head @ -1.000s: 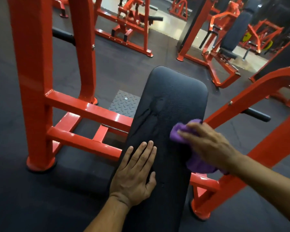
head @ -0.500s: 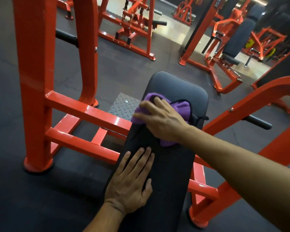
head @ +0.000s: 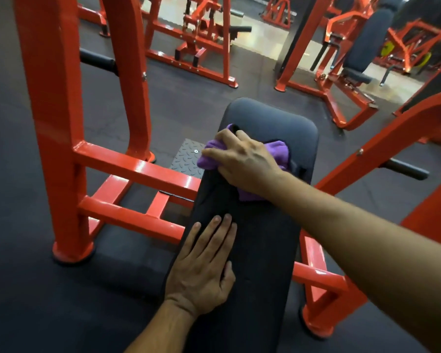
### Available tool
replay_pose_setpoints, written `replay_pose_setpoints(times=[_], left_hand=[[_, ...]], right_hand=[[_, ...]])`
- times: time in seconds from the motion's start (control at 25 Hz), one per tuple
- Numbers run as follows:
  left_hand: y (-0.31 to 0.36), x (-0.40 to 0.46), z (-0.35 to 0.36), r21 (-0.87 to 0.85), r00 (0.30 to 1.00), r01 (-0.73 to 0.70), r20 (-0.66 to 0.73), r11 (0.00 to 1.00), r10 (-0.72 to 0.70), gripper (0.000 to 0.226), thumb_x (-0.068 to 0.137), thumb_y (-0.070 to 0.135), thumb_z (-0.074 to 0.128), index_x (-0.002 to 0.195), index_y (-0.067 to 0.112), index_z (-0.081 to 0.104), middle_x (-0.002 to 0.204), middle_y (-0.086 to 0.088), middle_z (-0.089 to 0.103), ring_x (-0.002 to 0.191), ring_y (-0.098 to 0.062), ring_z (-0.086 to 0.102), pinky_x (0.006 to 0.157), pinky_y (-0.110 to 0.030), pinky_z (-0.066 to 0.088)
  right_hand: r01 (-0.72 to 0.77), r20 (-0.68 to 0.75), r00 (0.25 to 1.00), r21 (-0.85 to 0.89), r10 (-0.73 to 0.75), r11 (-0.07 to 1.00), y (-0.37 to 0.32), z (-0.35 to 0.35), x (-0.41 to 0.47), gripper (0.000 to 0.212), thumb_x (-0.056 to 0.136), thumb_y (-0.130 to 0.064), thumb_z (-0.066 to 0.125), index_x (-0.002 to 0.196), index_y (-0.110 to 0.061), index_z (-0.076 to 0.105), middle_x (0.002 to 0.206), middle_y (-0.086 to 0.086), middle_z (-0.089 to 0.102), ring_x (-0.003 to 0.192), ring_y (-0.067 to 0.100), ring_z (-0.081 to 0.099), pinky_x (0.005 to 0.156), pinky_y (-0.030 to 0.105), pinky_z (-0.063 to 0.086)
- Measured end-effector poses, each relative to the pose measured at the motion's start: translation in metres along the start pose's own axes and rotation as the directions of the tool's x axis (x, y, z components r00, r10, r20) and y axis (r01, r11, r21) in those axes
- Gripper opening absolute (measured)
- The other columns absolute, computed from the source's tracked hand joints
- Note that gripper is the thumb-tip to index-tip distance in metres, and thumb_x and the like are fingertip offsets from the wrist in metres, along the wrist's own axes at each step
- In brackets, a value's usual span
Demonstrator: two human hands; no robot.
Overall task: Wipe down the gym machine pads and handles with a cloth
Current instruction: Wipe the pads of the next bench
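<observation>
1. Cloth: purple, bunched, lay on the far half of the pad, toward its left edge, one corner hanging over that edge.
2. My right hand lay on top of the cloth, palm down, fingers curled over it and gripping it against the pad.
3. Cloth showed at my fingertips, behind my knuckles and under my wrist.
4. Pad: black, long, rounded far end, ran away from me between the frame's two sides.
5. My left hand rested flat on the near left part of the pad, fingers straight and close together, thumb beside them, holding nothing.
6. The two hands were apart, bare pad between them.
7. Frame: orange steel, uprights and crossbars left of the pad, a slanted arm to the right.
8. Footplate: dark checker metal, on the floor left of the pad's far end.
9. Peg: black, stuck out from the right arm.
10. More orange machines stood well beyond, on the dark floor.
</observation>
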State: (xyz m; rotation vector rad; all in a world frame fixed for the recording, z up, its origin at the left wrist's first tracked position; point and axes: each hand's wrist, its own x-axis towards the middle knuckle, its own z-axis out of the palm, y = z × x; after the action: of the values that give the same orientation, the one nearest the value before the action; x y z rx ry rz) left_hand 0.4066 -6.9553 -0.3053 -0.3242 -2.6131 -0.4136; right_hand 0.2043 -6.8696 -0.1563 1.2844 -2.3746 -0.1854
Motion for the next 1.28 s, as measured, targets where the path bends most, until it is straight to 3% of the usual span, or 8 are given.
replay_pose_setpoints(times=[0.16,0.44,0.6,1.0,1.08,1.16,1.2,1.28], left_hand=[[0.001,0.004,-0.002,0.059,1.0,0.0,0.02,0.998,-0.001,0.076,0.087,0.031,0.054,0.158,0.009,0.037,0.169,-0.007,0.026,0.157,-0.024,0.024,0.123,-0.051,0.029],[0.001,0.003,0.0,0.133,0.998,0.002,0.069,0.991,-0.012,0.077,0.086,0.033,0.047,0.159,0.01,0.033,0.168,-0.008,0.029,0.154,-0.027,0.031,0.125,-0.05,0.024],[0.001,0.007,-0.001,0.149,0.991,0.039,0.12,0.988,-0.058,0.079,0.086,0.036,0.049,0.16,0.014,0.032,0.168,-0.005,0.028,0.154,-0.023,0.031,0.126,-0.047,0.022],[0.003,0.009,-0.001,0.089,0.988,0.085,0.121,0.992,-0.096,0.081,0.084,0.035,0.053,0.161,0.017,0.033,0.168,0.0,0.03,0.155,-0.017,0.027,0.127,-0.044,0.022],[0.016,0.002,-0.003,0.105,0.967,0.229,0.086,0.968,-0.238,0.082,0.088,0.036,0.054,0.163,0.018,0.026,0.171,-0.001,0.021,0.157,-0.019,0.023,0.126,-0.046,0.021],[0.051,-0.015,-0.002,0.096,0.797,0.603,-0.029,0.792,-0.603,0.084,0.097,0.043,0.051,0.165,0.017,0.011,0.173,-0.005,0.008,0.159,-0.022,0.014,0.127,-0.05,0.017],[0.076,-0.023,0.003,0.07,0.609,0.794,-0.08,0.605,-0.79,0.082,0.102,0.047,0.045,0.165,0.015,0.006,0.174,-0.006,0.004,0.16,-0.024,0.01,0.128,-0.052,0.014],[0.132,-0.032,0.015,-0.01,0.126,0.992,-0.07,0.127,-0.99,0.076,0.106,0.055,0.028,0.165,0.013,0.003,0.174,-0.007,-0.001,0.16,-0.026,0.003,0.127,-0.058,0.009]], right_hand=[[0.221,0.019,0.974,0.08,-0.224,0.972,0.017,-0.006,-0.003,0.042,0.088,-0.039,0.047,0.124,-0.031,0.065,0.122,0.01,0.057,0.092,0.032,0.058,0.059,0.039,0.054],[0.153,-0.166,0.978,0.163,-0.125,0.975,0.009,0.019,-0.02,0.027,0.085,-0.022,0.051,0.103,-0.024,0.07,0.108,0.008,0.064,0.078,0.031,0.054,0.066,0.045,0.046],[0.207,-0.206,0.967,0.307,-0.148,0.929,0.02,0.018,-0.012,0.025,0.091,-0.022,0.056,0.11,-0.021,0.073,0.111,0.009,0.067,0.075,0.031,0.054,0.068,0.043,0.047],[0.242,0.018,0.967,0.262,-0.255,0.934,0.02,0.02,-0.009,0.039,0.084,-0.033,0.062,0.121,-0.024,0.067,0.124,0.012,0.059,0.086,0.037,0.052,0.07,0.045,0.045],[0.241,0.057,0.963,0.242,-0.262,0.94,0.018,0.019,-0.008,0.04,0.084,-0.033,0.059,0.122,-0.023,0.064,0.126,0.011,0.056,0.093,0.039,0.052,0.073,0.046,0.046],[0.224,0.087,0.965,0.225,-0.249,0.948,0.016,0.014,-0.006,0.04,0.084,-0.034,0.058,0.122,-0.022,0.063,0.127,0.011,0.054,0.097,0.041,0.053,0.076,0.047,0.047],[0.214,0.1,0.965,0.221,-0.241,0.951,0.016,0.014,-0.005,0.04,0.084,-0.033,0.06,0.122,-0.022,0.062,0.127,0.012,0.053,0.098,0.041,0.053,0.078,0.047,0.047],[0.212,0.109,0.964,0.225,-0.241,0.951,0.016,0.012,-0.006,0.042,0.082,-0.031,0.065,0.123,-0.02,0.061,0.127,0.013,0.053,0.097,0.04,0.051,0.079,0.047,0.046]])
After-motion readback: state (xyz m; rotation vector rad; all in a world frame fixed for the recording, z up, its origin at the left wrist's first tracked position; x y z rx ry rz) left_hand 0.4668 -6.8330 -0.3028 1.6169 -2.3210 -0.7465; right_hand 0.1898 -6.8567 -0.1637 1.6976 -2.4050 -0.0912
